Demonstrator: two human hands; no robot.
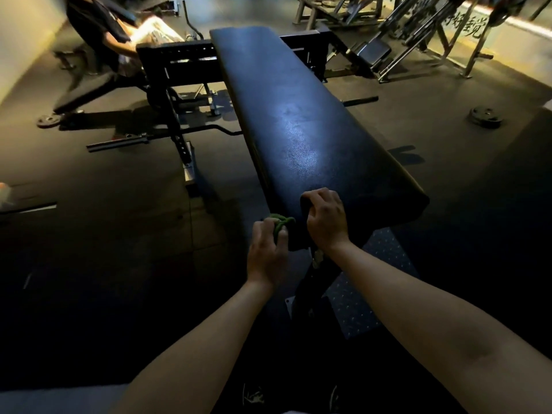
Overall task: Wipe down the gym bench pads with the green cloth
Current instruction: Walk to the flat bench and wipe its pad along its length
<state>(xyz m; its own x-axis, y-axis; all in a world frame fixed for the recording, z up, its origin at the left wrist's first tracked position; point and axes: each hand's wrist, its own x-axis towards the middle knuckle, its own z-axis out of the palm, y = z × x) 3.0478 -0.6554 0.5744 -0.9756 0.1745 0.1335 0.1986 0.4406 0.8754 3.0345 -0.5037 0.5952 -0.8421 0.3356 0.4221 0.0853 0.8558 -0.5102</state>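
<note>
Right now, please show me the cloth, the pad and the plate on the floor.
cloth (282,224), head view, on its bunched green fold
pad (298,130), head view, on the shiny middle of its top
plate (485,115), head view, on its round top face

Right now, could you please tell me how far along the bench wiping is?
Done: nothing I can confirm; the bench pad shows only glare. In hand: the left hand grips the green cloth at the pad's near end while the right hand holds that edge. Left: likely the long top.
</note>
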